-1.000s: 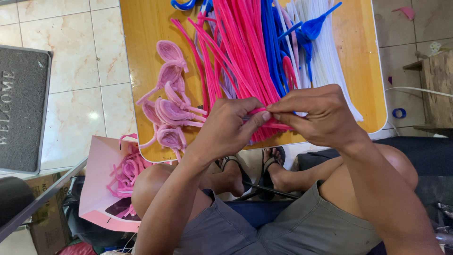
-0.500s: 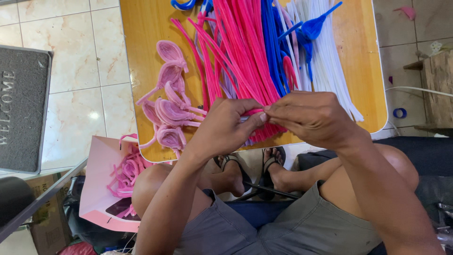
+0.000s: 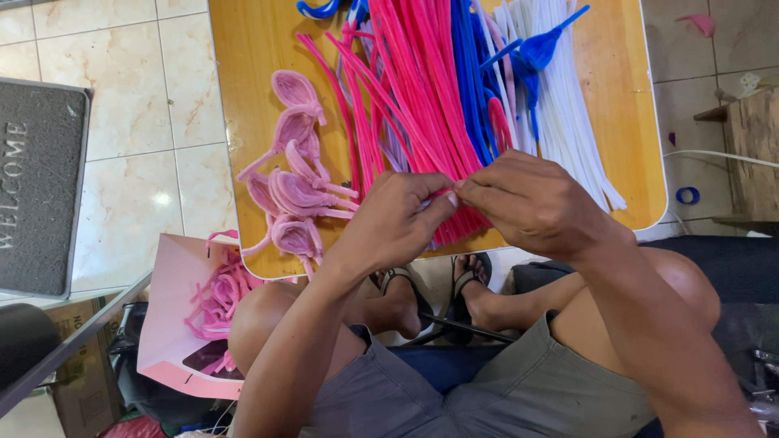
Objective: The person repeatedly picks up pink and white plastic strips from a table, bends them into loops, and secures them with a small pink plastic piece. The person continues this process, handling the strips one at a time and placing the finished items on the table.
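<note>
Pink pipe cleaner [image 3: 452, 191] crosswise between hands

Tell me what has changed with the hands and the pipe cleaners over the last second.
Very little. The left hand and right hand keep their fingertips pinched together on a pink pipe cleaner at the near edge of the wooden table, shifting only slightly; nothing was let go. The bent pink loops, the blue and white bundles and the pink bag on the floor stayed put.
</note>
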